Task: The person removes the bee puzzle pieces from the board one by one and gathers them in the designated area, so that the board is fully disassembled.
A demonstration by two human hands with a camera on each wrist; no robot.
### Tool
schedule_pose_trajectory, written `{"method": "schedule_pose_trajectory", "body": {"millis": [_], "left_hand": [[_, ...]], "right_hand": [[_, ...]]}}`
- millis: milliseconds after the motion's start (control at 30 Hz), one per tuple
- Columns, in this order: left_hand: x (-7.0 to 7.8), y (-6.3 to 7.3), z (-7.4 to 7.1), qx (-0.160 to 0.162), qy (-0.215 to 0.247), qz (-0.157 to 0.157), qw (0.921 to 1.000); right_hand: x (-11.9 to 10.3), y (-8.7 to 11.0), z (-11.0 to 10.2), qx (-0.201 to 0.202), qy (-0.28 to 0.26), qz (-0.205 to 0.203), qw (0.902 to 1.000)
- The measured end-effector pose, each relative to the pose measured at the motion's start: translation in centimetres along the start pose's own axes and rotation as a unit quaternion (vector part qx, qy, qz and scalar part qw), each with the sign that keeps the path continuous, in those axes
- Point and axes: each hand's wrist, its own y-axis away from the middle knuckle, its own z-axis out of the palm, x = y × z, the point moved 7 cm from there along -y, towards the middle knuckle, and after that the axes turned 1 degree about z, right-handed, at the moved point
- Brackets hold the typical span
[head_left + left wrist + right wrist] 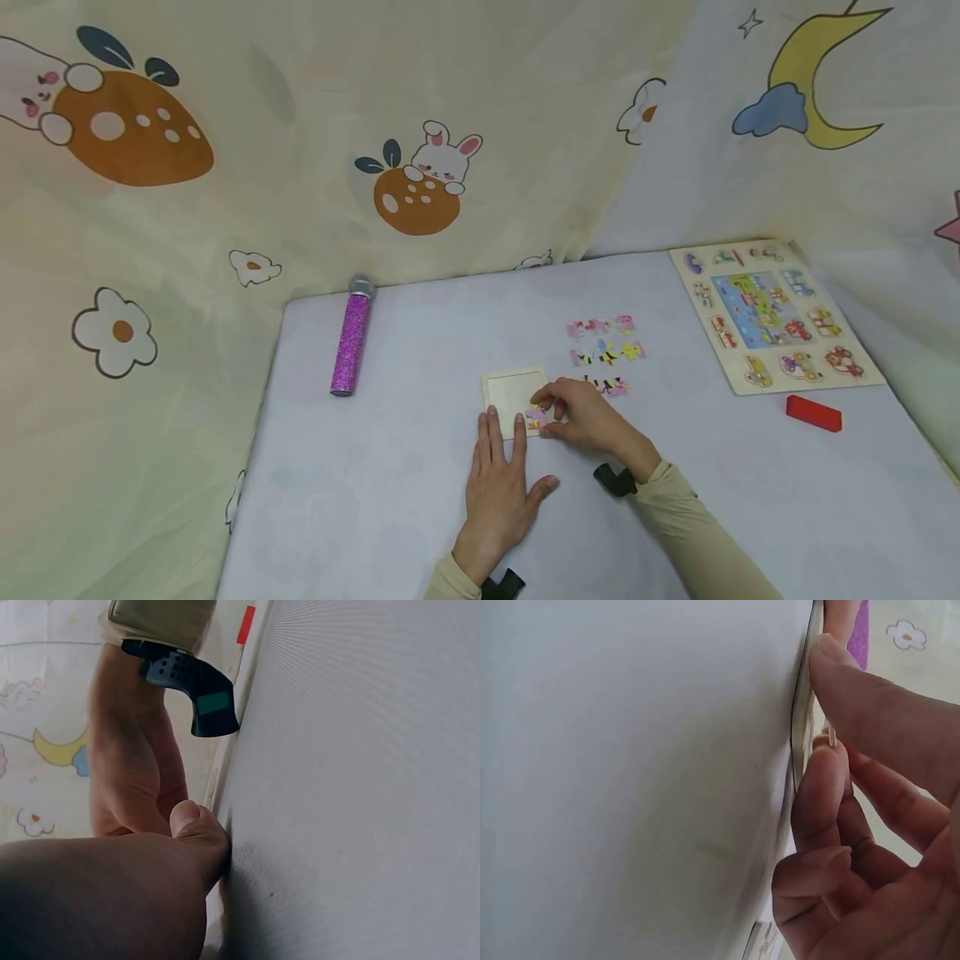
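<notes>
A small square puzzle tray with a pale rim lies near the middle of the table. My left hand rests with straight fingers on its lower edge, palm down, thumb spread to the right. In the tray's lower right corner sits a pink and yellow puzzle piece, which my right hand pinches between thumb and fingers. The right wrist view shows the thin edge of the piece between the fingertips. Several more puzzle pieces lie in three short rows beyond my right hand, which partly hides the nearest row.
A large wooden picture puzzle board lies at the back right, with a red block just in front of it. Toward the back left is a glittery purple tube with a grey top. A patterned cloth hangs behind the table.
</notes>
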Motion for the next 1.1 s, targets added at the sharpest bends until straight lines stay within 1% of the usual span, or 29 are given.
{"method": "schedule_pose_trajectory", "body": {"millis": [100,200,300,367,467,600,700,800,933,1033,1100], "left_hand": [[0.1,0.1,0.0,0.012,0.001,0.004,0.9999],[0.2,0.2,0.0,0.017,0.004,0.004,0.9998],[0.3,0.3,-0.1,0.021,0.008,0.005,0.9997],[0.3,0.3,0.0,0.020,0.006,0.004,0.9998],[0.3,0.3,0.1,0.012,0.002,0.003,0.9999],[0.3,0.1,0.1,-0.006,0.000,0.001,1.0000],[0.2,0.0,0.0,-0.019,-0.002,-0.001,0.9998],[0.1,0.0,-0.1,-0.023,-0.010,0.000,0.9997],[0.0,0.0,-0.4,-0.018,-0.013,0.009,0.9997],[-0.1,0.1,-0.6,-0.004,-0.006,0.022,0.9997],[-0.1,0.2,-0.6,0.008,0.001,0.034,0.9994]], "right_hand": [[0.1,0.1,-0.1,-0.006,-0.007,-0.003,1.0000],[0.2,0.2,-0.5,-0.006,-0.014,-0.015,0.9998],[0.7,0.5,-1.3,0.003,-0.018,-0.020,0.9996],[1.4,0.7,-2.1,0.016,-0.017,-0.020,0.9995],[2.9,1.3,-3.8,0.042,-0.011,-0.009,0.9990],[5.1,2.6,-6.7,0.069,0.002,0.011,0.9976],[6.7,3.6,-8.9,0.077,0.015,0.028,0.9966],[8.3,4.6,-10.6,0.077,0.030,0.049,0.9954],[10.3,5.4,-12.0,0.067,0.048,0.075,0.9939],[11.3,5.5,-12.3,0.057,0.053,0.087,0.9932],[11.6,5.5,-12.3,0.053,0.052,0.086,0.9935]]}}
